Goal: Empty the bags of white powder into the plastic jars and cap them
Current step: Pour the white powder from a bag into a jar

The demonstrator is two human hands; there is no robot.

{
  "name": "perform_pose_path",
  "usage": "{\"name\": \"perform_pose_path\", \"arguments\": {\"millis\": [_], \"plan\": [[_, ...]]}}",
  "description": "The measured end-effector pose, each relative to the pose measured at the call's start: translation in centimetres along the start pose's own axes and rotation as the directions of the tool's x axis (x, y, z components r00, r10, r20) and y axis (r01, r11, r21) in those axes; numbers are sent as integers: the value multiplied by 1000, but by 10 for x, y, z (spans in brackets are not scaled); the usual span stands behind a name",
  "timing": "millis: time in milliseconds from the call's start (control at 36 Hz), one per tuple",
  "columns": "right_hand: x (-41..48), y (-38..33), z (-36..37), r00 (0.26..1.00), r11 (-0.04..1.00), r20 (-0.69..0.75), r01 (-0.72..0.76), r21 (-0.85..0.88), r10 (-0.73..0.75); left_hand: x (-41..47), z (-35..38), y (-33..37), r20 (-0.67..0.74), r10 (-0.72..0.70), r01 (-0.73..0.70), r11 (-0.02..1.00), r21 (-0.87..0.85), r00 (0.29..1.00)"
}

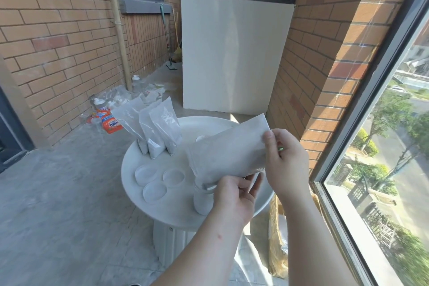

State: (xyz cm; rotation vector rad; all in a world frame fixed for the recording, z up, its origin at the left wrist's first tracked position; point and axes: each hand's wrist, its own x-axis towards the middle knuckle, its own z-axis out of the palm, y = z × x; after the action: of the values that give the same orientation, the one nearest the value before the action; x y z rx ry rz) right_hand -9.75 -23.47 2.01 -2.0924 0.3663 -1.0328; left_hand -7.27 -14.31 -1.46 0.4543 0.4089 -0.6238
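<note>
As left hand [234, 195] and right hand [286, 158] fingers grip a bag [227, 148], round white table [181, 213], brick walls [58, 42]

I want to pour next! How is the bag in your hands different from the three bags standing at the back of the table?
The held bag is tipped, its lower end at the mouth of the jar; the three standing bags are upright on the table. The left hand and right hand both grip the held bag; no hand touches the standing bags. All are pale pouches of white powder.
</note>
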Motion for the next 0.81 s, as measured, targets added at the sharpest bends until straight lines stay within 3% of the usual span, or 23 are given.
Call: {"name": "perform_pose_path", "arguments": {"millis": [806], "plan": [[-2,-2,5,998,996,-30,48,-76,-51,10,-4,-3,75,-45,43,999,24,996]]}}
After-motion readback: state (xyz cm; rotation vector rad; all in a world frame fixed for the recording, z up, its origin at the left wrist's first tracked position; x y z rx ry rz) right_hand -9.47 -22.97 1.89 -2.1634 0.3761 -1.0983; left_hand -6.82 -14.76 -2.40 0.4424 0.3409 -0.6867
